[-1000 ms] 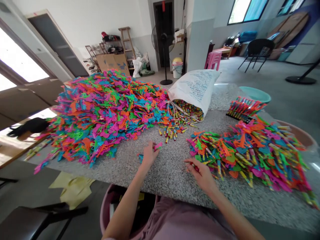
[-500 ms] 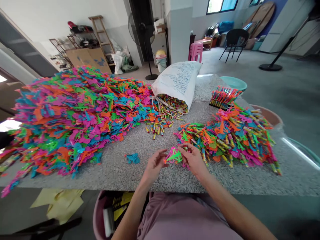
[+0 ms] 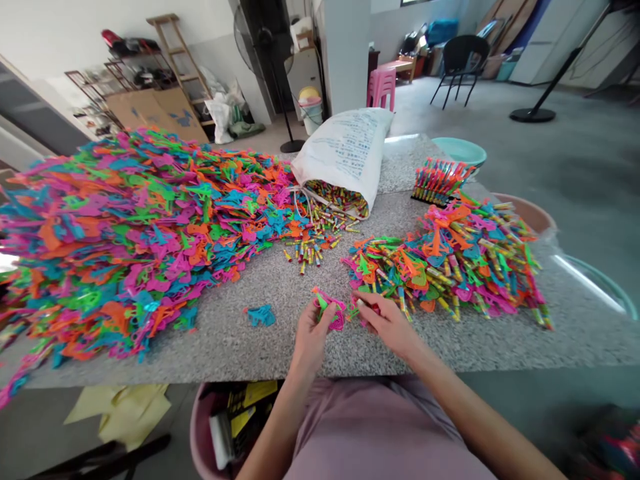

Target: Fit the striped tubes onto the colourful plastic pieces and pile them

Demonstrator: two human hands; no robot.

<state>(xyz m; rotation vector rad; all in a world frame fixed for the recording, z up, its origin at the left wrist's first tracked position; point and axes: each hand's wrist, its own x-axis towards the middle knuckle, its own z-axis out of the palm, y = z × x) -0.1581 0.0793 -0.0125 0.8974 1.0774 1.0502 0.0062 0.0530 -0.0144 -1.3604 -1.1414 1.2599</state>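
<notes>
My left hand [image 3: 311,333] is closed, pinching pink and green openwork plastic toy pieces [image 3: 336,317] between thumb and fingers. Close by on the right, my right hand [image 3: 387,323] has its fingers pressed together around a small object with a red end [image 3: 375,309], mostly hidden by the fingers. A single blue plastic piece [image 3: 261,315] lies on the speckled stone table [image 3: 225,353] left of my left hand. Just beyond my right hand begins a pile of plastic pieces fitted with patterned tubes [image 3: 450,267].
A large heap of loose coloured plastic pieces [image 3: 150,233] covers the table's left side. Behind, a white woven sack [image 3: 345,147] spills small patterned tubes [image 3: 307,253]. A black rack of upright assembled pieces [image 3: 440,183] stands at the back right. Below the front edge is a pink tub [image 3: 200,433].
My left hand has closed around the pink and green pieces, which have turned and shifted left. My right hand has let go of the green piece and moved slightly right. The view has shifted a little.
</notes>
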